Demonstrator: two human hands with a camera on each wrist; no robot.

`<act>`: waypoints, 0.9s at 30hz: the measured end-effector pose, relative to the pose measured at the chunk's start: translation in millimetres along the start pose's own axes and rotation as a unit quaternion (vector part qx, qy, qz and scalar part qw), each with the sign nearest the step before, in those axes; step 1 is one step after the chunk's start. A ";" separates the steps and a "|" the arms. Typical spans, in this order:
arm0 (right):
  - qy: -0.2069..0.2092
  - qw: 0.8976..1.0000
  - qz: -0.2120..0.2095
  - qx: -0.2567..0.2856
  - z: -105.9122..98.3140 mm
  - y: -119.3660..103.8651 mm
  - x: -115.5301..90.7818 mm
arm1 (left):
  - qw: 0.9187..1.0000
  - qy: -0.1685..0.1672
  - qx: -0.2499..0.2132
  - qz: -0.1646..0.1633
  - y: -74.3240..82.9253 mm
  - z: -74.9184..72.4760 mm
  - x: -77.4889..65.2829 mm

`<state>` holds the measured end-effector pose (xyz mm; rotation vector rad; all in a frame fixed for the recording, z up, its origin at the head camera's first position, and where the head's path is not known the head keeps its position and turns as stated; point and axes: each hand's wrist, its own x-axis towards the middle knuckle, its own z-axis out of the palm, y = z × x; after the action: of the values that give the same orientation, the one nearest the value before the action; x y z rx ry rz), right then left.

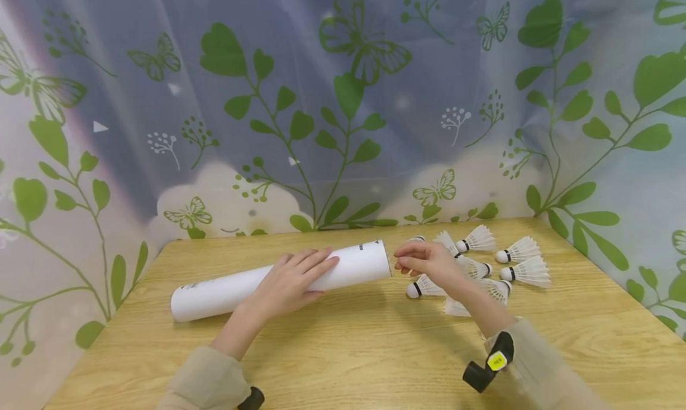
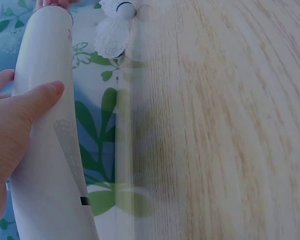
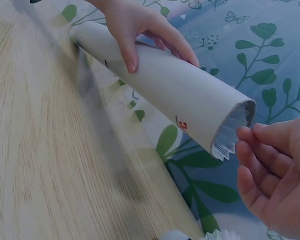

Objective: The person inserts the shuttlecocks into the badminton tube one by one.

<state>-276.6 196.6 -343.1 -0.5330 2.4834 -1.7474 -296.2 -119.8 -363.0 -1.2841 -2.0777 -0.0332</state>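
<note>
A long white shuttlecock tube (image 1: 354, 263) lies slantwise over the table, its right end higher. My left hand (image 1: 292, 279) grips it around the middle, fingers over the top and thumb on the near side. In the right wrist view, white feather tips (image 3: 224, 150) of a shuttlecock show inside the tube's open mouth. Beside that mouth is my right hand (image 1: 434, 264), its fingers loosely bent and the thumb close to the index finger, with nothing visible held. Several white shuttlecocks (image 1: 527, 272) with dark bands lie on the table around and beyond the right hand.
The wooden table (image 1: 343, 362) meets a cloth backdrop (image 1: 455, 148) printed with leaves and butterflies at its back and sides. A black wrist camera (image 1: 482, 371) sits on the right sleeve. Another black camera (image 1: 250, 399) shows at the left sleeve.
</note>
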 end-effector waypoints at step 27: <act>0.080 0.992 0.052 -0.084 -111.4 26.5 -83.5 | 1.000 -0.008 -0.021 -0.003 -0.9 3.7 0.7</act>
<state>-231.7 331.0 -340.3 -0.2772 2.7283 -1.6133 -299.0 -118.5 -365.2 -1.3077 -2.1044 -0.0697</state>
